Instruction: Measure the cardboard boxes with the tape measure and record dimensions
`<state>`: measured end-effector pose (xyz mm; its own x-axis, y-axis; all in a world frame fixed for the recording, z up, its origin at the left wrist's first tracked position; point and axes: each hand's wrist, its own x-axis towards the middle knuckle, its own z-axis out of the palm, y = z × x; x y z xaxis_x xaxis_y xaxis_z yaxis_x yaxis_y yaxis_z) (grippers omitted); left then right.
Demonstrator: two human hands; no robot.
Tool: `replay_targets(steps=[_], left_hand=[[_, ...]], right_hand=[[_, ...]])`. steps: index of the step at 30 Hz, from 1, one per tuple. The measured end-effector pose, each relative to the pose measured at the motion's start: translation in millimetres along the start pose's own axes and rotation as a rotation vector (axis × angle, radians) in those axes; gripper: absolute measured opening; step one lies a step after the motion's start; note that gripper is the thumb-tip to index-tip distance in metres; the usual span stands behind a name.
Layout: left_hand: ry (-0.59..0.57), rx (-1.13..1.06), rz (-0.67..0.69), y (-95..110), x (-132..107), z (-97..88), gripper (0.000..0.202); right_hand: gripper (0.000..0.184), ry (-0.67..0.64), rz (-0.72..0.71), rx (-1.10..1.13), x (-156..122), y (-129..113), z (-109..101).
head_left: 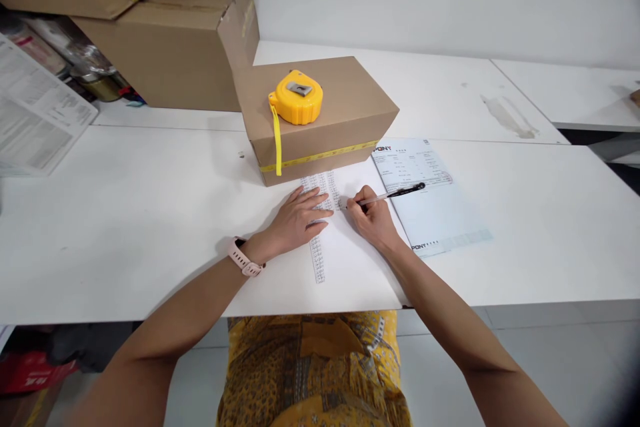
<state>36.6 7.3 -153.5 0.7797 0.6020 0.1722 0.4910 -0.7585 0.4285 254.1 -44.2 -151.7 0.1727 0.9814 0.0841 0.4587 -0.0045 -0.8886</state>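
A white sheet of paper (pixel 350 267) with columns of small handwriting lies on the table before me. My left hand (pixel 303 217) rests flat on it with the fingers spread. Between the fingers of my right hand (pixel 373 217) is a pen (pixel 400 192) with a clear barrel and black cap end, its tip at the writing on the sheet. Just beyond both hands stands a cardboard box (pixel 320 140) with yellow tape along its side. On top of it sits a yellow tape measure (pixel 297 99), its yellow strap hanging over the front.
A printed document (pixel 435 207) marked PONY lies right of my right hand. Several cardboard boxes (pixel 170 47) are stacked at the back left. Farther left a printed sheet (pixel 35 107) stands tilted. The white table's (pixel 125 247) front edge runs before my body.
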Motion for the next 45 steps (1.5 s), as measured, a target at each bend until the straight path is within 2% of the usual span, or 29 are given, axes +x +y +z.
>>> replay_targets(steps=[24, 30, 33, 35, 38, 39, 41, 43, 45], left_hand=[[0.018, -0.008, 0.009, -2.2, -0.5, 1.2, 0.027], [-0.008, -0.020, -0.013, -0.2, 0.3, 0.3, 0.028], [-0.009, -0.018, -0.014, 1.1, 0.5, -1.1, 0.029], [-0.005, -0.017, -0.007, 0.5, 0.2, -1.7, 0.029], [0.000, -0.022, 0.002, -2.9, -0.6, -0.5, 0.028], [0.004, -0.020, 0.008, -4.4, -0.9, 0.7, 0.028], [0.037, -0.002, 0.033, -6.2, -1.3, 3.0, 0.026], [0.143, 0.022, 0.085, -4.7, -1.2, 2.3, 0.023], [0.354, 0.047, 0.157, 1.3, 0.2, -6.1, 0.021]], right_hand=[[0.022, 0.019, -0.008, -0.031, 1.2, -3.0, -1.8], [0.022, 0.031, 0.001, 0.000, 0.5, 1.6, 1.4], [0.022, 0.087, -0.020, 0.011, 2.0, 3.2, -1.7], [0.021, 0.206, -0.055, 0.007, 5.1, 5.1, -9.6], [0.012, 0.366, -0.162, -0.150, 12.2, 12.6, -27.8], [0.011, 0.375, -0.199, -0.248, 14.5, 16.3, -33.8], [0.023, 0.324, -0.237, -0.463, 17.6, 24.3, -42.9], [0.042, 0.236, -0.228, -0.638, 19.0, 30.8, -46.7], [0.058, 0.194, -0.209, -0.745, 19.2, 34.1, -46.0]])
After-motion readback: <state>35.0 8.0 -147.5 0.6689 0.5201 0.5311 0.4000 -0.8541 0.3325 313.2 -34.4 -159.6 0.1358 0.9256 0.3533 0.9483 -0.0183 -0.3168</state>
